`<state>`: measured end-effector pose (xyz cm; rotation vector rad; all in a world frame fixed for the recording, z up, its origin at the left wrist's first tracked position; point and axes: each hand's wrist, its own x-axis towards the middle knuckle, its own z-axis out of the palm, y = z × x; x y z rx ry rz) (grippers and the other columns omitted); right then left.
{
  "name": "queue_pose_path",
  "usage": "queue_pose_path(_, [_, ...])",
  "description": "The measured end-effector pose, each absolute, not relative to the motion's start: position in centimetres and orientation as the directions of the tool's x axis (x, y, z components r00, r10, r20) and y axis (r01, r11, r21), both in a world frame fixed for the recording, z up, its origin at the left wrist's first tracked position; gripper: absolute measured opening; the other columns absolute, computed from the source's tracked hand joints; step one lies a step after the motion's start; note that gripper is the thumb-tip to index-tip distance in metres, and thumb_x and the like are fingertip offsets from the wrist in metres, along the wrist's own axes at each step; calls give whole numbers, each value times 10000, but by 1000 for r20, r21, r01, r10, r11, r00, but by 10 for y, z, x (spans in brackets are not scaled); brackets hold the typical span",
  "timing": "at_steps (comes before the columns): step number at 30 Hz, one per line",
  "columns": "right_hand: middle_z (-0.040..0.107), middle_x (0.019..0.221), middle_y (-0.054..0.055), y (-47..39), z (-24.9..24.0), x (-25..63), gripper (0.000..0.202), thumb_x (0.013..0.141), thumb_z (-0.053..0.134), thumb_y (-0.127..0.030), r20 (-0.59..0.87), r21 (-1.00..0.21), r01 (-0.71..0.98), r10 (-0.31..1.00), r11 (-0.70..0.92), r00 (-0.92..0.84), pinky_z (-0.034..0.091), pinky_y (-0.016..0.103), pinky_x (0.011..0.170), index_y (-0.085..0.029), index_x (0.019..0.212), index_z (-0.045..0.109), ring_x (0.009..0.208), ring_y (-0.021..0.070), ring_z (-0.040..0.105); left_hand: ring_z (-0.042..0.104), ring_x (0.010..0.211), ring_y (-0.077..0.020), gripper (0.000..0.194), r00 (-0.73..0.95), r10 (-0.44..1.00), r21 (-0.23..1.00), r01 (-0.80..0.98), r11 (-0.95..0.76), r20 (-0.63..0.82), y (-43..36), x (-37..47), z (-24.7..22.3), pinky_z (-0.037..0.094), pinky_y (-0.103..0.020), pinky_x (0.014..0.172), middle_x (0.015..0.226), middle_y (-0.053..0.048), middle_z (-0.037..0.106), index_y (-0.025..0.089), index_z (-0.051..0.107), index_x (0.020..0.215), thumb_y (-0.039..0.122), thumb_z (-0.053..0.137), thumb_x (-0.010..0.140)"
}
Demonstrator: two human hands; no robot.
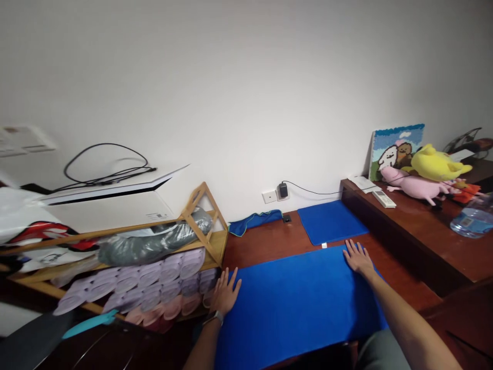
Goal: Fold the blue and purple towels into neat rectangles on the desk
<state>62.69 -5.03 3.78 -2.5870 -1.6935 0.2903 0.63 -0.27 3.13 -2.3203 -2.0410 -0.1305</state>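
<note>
A large blue cloth (292, 303) is spread over the reddish-brown desk (262, 249). My left hand (225, 292) rests at its left edge with fingers apart, a watch on the wrist. On the cloth's upper right corner lies my right hand (359, 258), palm down, fingers spread. Neither hand holds anything. Behind the large cloth, a smaller folded blue cloth (331, 221) with a white tag lies flat. A crumpled blue cloth with a green edge (254, 222) is against the wall.
On the left, a wooden rack (221, 241) holds purple and pink slippers (154, 288) and a wrapped grey bundle (154, 249). A raised shelf (431, 236) at right carries a remote (384, 199), plush toys (435, 164), a picture and a bottle (472, 221). A charger (283, 190) is plugged into the wall.
</note>
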Motion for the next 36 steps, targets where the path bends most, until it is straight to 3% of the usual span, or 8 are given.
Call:
queue_pose_path(3, [216, 1733, 62, -52, 41, 625, 740, 1018, 183, -536, -125, -128, 899, 906, -418, 404, 173, 546, 1281, -182, 1666, 230, 1595, 329, 179, 324, 1557, -318, 687, 126, 992, 18, 992, -126, 30, -4, 8, 42, 307, -496, 1231, 1689, -130, 356, 267, 383, 1615, 621, 338, 1028])
queue_pose_path(6, [248, 1717, 115, -51, 49, 589, 747, 1023, 187, -502, 22, -152, 926, 936, -345, 352, 174, 540, 1285, -99, 1642, 293, 1591, 332, 193, 365, 1538, -310, 661, 139, 988, 36, 989, -142, 68, -7, 7, 45, 288, -492, 1241, 1667, -135, 401, 264, 426, 1595, 605, 335, 1036])
queue_pose_path(11, [250, 1717, 67, -43, 77, 427, 690, 1059, 166, -500, 189, -295, 947, 979, 127, -72, 144, 493, 1305, -168, 1653, 281, 1603, 260, 163, 261, 1584, -273, 615, 107, 981, 147, 980, -131, 159, -13, 6, 33, 268, -473, 1259, 1715, -80, 314, 305, 391, 1609, 562, 318, 1055])
queue_pose_path(14, [240, 1719, 37, -38, 85, 319, 672, 1063, 219, -520, 125, -383, 854, 936, 352, -329, 146, 474, 1305, -220, 1664, 240, 1601, 241, 176, 231, 1592, -278, 606, 87, 983, 180, 977, -116, 161, -14, 8, 30, 261, -476, 1263, 1728, -72, 281, 307, 396, 1606, 545, 357, 1050])
queue_pose_path(17, [235, 1716, 51, -34, 81, 260, 680, 1062, 251, -523, 45, -437, 806, 904, 400, -425, 141, 464, 1305, -202, 1661, 250, 1599, 249, 182, 222, 1594, -295, 601, 82, 983, 183, 977, -112, 166, -13, 9, 31, 264, -489, 1260, 1731, -71, 274, 307, 396, 1607, 529, 372, 1048])
queue_pose_path(23, [234, 1714, 41, -39, 68, 354, 705, 1059, 198, -582, -11, -401, 867, 945, 296, -328, 107, 457, 1308, -218, 1661, 245, 1599, 230, 180, 218, 1594, -310, 616, 83, 983, 166, 980, -110, 167, -8, 8, 28, 295, -510, 1243, 1731, -76, 275, 311, 374, 1615, 540, 381, 1043])
queue_pose_path(31, [273, 1707, 86, -80, 32, 632, 746, 1029, 132, -504, -61, -155, 944, 956, -292, 286, 191, 479, 1292, -116, 1649, 281, 1591, 271, 199, 235, 1588, -315, 637, 122, 977, 140, 979, -147, 177, 0, 3, 22, 300, -501, 1244, 1716, -97, 308, 276, 389, 1612, 556, 352, 1042])
queue_pose_path(36, [275, 1711, 87, -86, 19, 663, 785, 1010, 119, -524, -11, -153, 939, 951, -307, 309, 205, 451, 1293, -92, 1650, 262, 1594, 268, 195, 269, 1575, -325, 628, 133, 972, 113, 981, -156, 192, 0, 3, 24, 325, -512, 1228, 1700, -89, 350, 278, 402, 1607, 548, 344, 1043])
